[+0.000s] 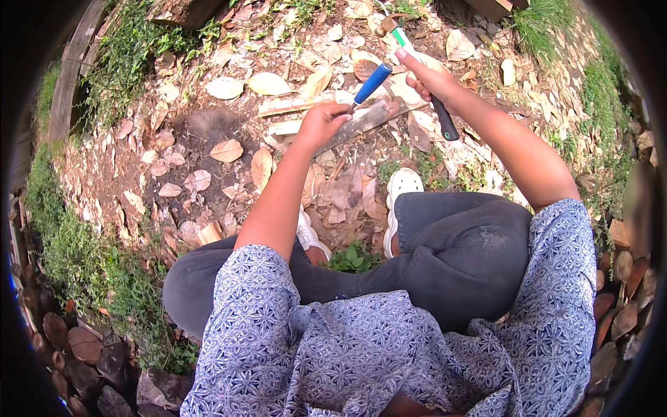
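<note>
My left hand [322,125] is closed around the metal shank of a chisel [372,83]. Its blue handle points up and to the right, while the blade end is hidden behind my fingers. A weathered wooden plank [368,125] lies on the ground just beneath that hand; whether the blade touches it I cannot tell. To the right, my right hand [436,83] grips a hammer [445,119] by its green, white and black handle, thumb stretched along it. The hammer's brownish head [393,25] is raised beyond the chisel handle, apart from it.
Dry leaves [268,85] and pale wood chips cover the ground around the plank. White clogs [405,182] are on my feet, close to the plank's near side. Stacked logs [85,345] stand at the lower left and at the right edge. A long timber [71,83] borders the far left.
</note>
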`<control>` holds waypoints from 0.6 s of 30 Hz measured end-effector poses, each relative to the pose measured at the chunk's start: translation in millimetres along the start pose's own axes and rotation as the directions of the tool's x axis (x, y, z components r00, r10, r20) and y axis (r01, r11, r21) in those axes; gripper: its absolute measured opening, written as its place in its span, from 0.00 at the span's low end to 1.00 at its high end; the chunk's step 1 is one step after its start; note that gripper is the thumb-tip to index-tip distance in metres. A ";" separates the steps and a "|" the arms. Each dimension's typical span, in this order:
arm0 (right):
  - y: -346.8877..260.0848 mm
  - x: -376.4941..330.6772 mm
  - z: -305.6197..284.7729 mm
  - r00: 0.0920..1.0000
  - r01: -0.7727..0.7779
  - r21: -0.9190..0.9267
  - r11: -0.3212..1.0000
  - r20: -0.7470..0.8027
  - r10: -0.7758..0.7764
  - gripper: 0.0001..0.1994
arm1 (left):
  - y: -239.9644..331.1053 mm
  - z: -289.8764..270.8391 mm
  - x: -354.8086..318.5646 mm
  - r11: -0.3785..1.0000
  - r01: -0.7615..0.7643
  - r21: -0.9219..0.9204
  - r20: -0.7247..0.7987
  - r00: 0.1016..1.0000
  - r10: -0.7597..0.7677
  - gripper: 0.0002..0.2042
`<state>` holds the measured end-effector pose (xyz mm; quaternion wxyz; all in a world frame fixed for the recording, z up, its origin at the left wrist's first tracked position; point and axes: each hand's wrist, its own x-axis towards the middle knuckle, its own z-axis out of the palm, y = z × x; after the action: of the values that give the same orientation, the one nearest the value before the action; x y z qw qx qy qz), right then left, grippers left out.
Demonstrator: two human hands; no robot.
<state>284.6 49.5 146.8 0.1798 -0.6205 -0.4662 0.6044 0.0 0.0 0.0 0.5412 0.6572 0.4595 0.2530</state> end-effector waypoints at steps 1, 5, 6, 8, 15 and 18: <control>-10.1 -2.0 1.3 1.000 0.024 -0.145 0.989 -0.012 -0.026 0.27 | 1.5 4.8 1.6 1.000 0.008 -0.005 -0.007 1.000 -0.008 0.11; -45.7 -18.8 39.1 0.985 0.159 -0.366 0.917 -0.007 -0.173 0.18 | -0.3 -11.7 -5.8 1.000 0.010 0.014 -0.013 1.000 -0.010 0.11; -42.2 -18.0 40.5 0.989 0.139 -0.417 0.898 0.011 -0.148 0.17 | 1.9 -6.4 -7.1 0.999 0.022 0.047 0.000 1.000 -0.022 0.12; -31.7 -16.7 47.4 0.972 0.225 -0.443 0.868 0.038 -0.232 0.17 | 3.6 -7.8 -13.0 0.988 0.058 0.140 0.017 0.998 -0.060 0.14; -51.5 -61.9 45.6 0.963 0.217 -0.656 0.723 0.023 -0.268 0.21 | 27.7 -28.1 -40.1 0.639 -0.191 0.745 0.072 0.976 0.207 0.38; -72.3 -97.9 50.3 0.959 0.218 -0.630 0.745 -0.005 -0.284 0.17 | 27.6 -41.5 -39.0 0.654 -0.088 0.752 0.076 0.996 0.047 0.37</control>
<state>228.4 -9.3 250.4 0.0672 -0.6059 -0.7091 0.3543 -42.9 -14.1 44.4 0.2216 0.8451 0.4846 0.0433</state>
